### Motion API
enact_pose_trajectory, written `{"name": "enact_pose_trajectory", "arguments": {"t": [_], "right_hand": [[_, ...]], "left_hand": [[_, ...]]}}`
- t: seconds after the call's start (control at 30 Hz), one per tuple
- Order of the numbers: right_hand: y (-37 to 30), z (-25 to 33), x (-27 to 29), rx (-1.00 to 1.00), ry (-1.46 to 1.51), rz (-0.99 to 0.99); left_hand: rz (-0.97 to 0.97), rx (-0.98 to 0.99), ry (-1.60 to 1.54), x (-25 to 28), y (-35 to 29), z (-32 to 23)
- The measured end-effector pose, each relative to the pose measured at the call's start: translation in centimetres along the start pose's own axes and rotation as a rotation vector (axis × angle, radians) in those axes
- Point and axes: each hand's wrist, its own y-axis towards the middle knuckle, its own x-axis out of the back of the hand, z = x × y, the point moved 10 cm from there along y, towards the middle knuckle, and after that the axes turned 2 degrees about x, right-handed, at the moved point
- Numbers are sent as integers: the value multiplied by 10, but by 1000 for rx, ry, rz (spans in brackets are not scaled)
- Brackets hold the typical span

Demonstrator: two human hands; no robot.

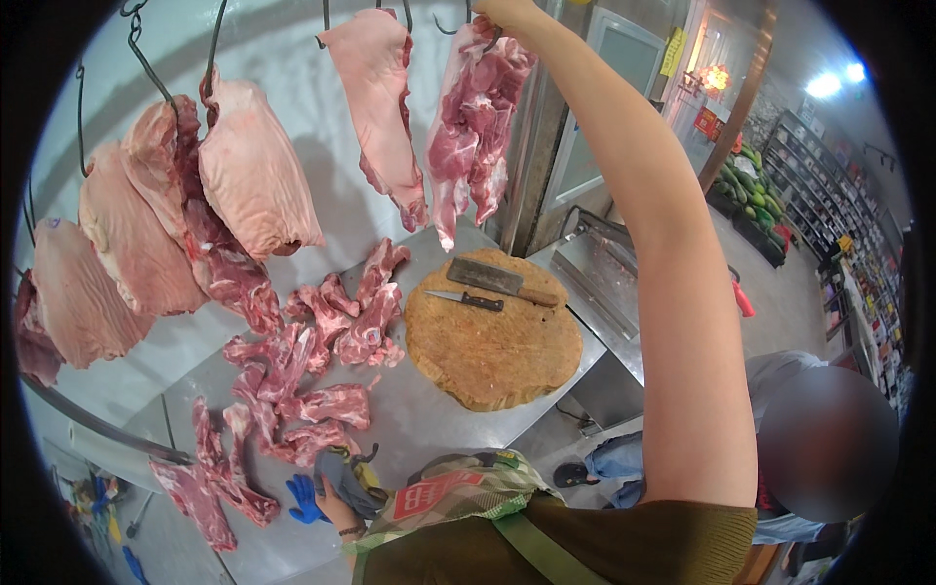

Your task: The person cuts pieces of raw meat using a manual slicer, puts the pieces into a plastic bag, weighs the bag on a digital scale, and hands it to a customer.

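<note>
My right arm reaches up to the top edge, where my right hand (505, 12), partly cut off, closes at the top of a hanging slab of raw meat (478, 117) beside a hook. Another slab with pale skin (370, 97) hangs just left of it. Low in the view, my left hand (336, 505) is by a grey cloth-like item (356, 483) and a blue glove (306, 499); its fingers are mostly hidden. A cleaver (483, 277) and a small knife (468, 300) lie on the round wooden chopping block (497, 366).
Several large skin-on cuts (258, 166) hang on hooks at left. Bony meat pieces (322, 405) are spread over the metal table (409, 414). Another person (780, 380) is at the right. Green vegetables (751, 190) and stocked shelves (819, 175) stand farther back.
</note>
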Motion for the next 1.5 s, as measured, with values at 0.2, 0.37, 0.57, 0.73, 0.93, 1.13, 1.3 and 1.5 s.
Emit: {"name": "enact_pose_trajectory", "arguments": {"t": [0.2, 0.37, 0.57, 0.73, 0.93, 1.13, 1.3, 1.5], "right_hand": [[8, -19, 19, -160, 92, 26], [5, -9, -75, -378, 816, 177], [2, 25, -104, -328, 1148, 340], [8, 35, -129, -380, 925, 343], [10, 45, -141, -380, 918, 262], [9, 64, -143, -302, 908, 238], [-33, 69, -134, -290, 850, 251], [6, 14, -71, -211, 658, 169]], "left_hand": [[-2, 63, -33, -29, -2, -2], [-8, 110, -13, -17, 4, -9], [27, 197, -44, -20, 18, 3], [-36, 191, 48, -6, 25, 6], [-29, 206, 43, 5, 29, 14], [10, 215, 16, -2, 28, 16], [9, 217, -2, 5, 25, 13], [85, 267, -30, -7, 28, 33]]}}
